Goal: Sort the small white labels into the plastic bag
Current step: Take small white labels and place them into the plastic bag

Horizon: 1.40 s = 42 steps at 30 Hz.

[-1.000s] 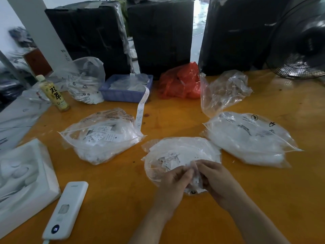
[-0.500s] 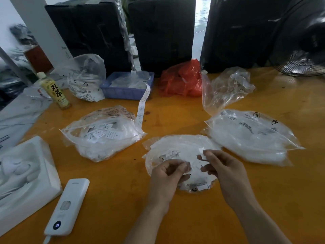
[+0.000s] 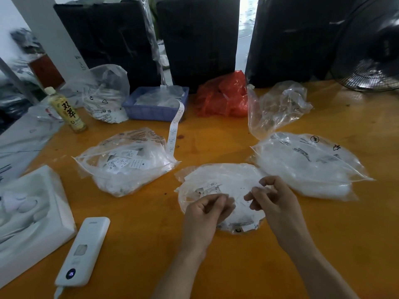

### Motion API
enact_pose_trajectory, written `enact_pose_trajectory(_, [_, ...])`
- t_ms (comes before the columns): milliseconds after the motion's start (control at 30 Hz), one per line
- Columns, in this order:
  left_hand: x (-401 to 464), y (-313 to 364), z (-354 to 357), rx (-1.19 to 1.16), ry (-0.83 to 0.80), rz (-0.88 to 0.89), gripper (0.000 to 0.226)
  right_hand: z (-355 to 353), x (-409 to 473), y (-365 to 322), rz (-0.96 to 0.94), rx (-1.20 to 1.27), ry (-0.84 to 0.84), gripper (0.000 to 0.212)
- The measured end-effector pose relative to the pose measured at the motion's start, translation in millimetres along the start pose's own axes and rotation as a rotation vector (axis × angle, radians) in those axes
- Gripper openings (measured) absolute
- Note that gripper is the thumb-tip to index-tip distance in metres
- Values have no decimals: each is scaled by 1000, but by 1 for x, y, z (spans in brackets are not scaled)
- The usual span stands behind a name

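Compared with a second earlier, the two hands have separated: they were pressed together over the near edge of the centre plastic bag [image 3: 220, 186], and they now sit apart with a gap between them. This suggests that a label has been peeled or split off and that the person is between handling one label and the next.

The left hand [image 3: 207, 214] is over the near-left part of the bag, fingers curled inward toward the thumb. It probably pinches a small label, but motion blur prevents confirmation.

The right hand [image 3: 274, 203] is over the near-right part of the bag, fingers bent, thumb and forefinger close together. Whether anything is held between them cannot be determined.

The small white labels [image 3: 208, 187] lie inside the centre bag, visible through the film. The bag rests flat on the orange table [image 3: 140, 223], between two fuller bags [image 3: 127, 160] and [image 3: 308, 165].
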<state>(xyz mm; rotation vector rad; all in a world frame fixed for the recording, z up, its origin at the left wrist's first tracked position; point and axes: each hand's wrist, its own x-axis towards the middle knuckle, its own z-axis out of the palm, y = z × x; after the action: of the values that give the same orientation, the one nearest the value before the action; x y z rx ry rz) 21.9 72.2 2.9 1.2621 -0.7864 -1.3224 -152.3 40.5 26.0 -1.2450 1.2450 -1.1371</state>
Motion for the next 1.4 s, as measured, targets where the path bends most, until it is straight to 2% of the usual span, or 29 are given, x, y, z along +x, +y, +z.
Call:
enact_pose_trajectory(233, [2, -1, -4, -33, -16, -28, 18, -2, -4, -4, -66, 49, 0, 7])
enact_pose_trajectory(433, [3, -1, -3, -26, 7, -89, 20, 1, -5, -5, -93, 29, -4, 23])
enact_pose_trajectory(500, [3, -2, -2, -22, 13, -90, 22, 1, -3, -3, -72, 13, 15, 18])
enact_pose_trajectory(633, [3, -3, -4, -29, 1, -94, 19, 2, 1, 3, -49, -38, 37, 35])
enact_pose_trajectory(800, [3, -3, -4, -44, -38, -88, 27, 0, 4, 5, -42, -40, 37, 13])
enact_pose_trajectory(933, [4, -3, -4, -36, -50, -74, 27, 0, 8, 1, -57, -5, 4, 13])
enact_pose_trajectory(1133, [1, -2, -4, 73, -48, -3, 29, 2, 11, -4, -103, -157, -59, 16])
enact_pose_trajectory(1400, [-1, -2, -2, 246, -43, 69, 18, 6, 8, -8, -193, -394, -54, 20])
